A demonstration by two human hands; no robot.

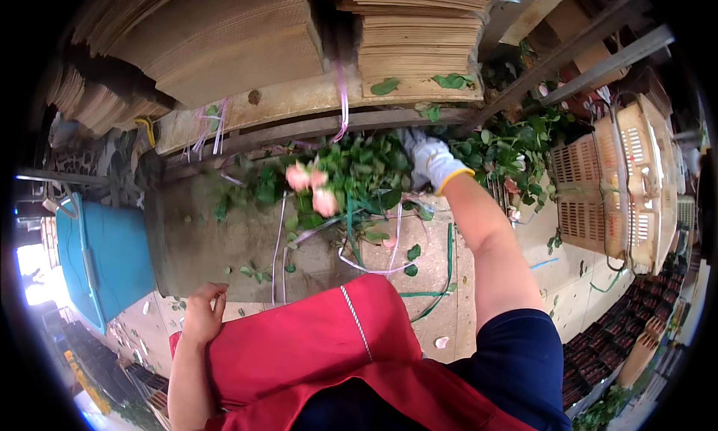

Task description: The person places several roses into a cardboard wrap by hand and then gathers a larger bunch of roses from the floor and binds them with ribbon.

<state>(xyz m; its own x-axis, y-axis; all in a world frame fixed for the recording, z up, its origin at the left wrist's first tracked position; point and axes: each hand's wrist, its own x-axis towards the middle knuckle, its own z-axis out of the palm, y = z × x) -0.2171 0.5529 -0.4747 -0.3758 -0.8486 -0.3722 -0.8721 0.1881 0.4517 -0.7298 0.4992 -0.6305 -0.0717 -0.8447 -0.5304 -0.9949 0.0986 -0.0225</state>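
Note:
My left hand (204, 312) is bare and hangs loosely beside the red apron (297, 341), with nothing in it and its fingers slightly apart. A white knit glove with a yellow cuff covers my right hand (433, 161), which reaches forward among green leaves. Motion blur and foliage hide its fingertips, so whether it grips a stem is unclear. To its left lies a mass of leafy rose stems (359, 164). Pink rose blooms (324, 201) stick out of this bunch toward me. More leafy stems (521, 142) lie on the right side of the glove.
Stacks of cardboard sheets (418, 52) sit on a shelf ahead, with purple ribbon (341, 97) hanging from its edge. At left stands a blue bin (106, 257); at right, a cream plastic crate (583, 190). Green strapping (450, 257) and loose leaves litter the floor tiles.

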